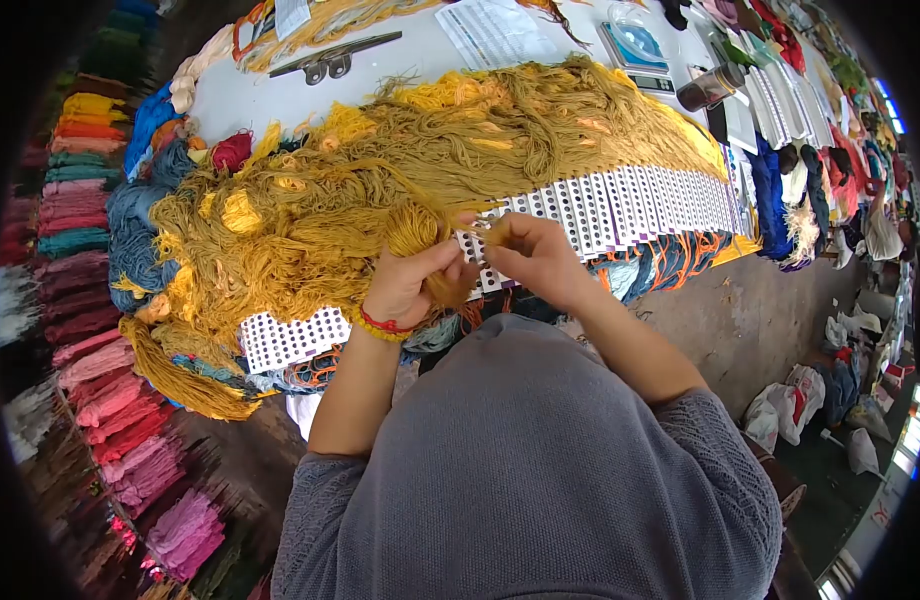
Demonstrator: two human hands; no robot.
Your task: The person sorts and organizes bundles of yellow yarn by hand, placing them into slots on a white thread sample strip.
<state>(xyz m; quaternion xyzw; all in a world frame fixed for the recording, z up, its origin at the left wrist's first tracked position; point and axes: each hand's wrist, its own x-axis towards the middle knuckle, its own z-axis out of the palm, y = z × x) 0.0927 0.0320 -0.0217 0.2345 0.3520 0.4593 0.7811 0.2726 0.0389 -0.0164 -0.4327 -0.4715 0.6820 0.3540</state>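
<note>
My left hand [410, 285], with a red and a yellow bracelet at the wrist, is closed around a bundle of golden-brown yarn [416, 230]. The bundle bulges above the thumb, and a loose tail hangs below the fingers. Just to its right, my right hand [532, 258] pinches thin strands of the same yarn between thumb and fingertips. Beneath and beyond both hands spreads a large heap of olive and golden yarn [460, 145]. Along its near edge lie overlapping white cards with rows of dark holes [630, 205].
Scissors [335, 60] lie on the white table [230, 100] at the back left. A printed sheet [495, 35], a blue scale [637, 45] and a dark bottle [710, 87] are farther back. Coloured skeins [80, 200] hang at left; plastic bags [788, 402] sit on the floor at right.
</note>
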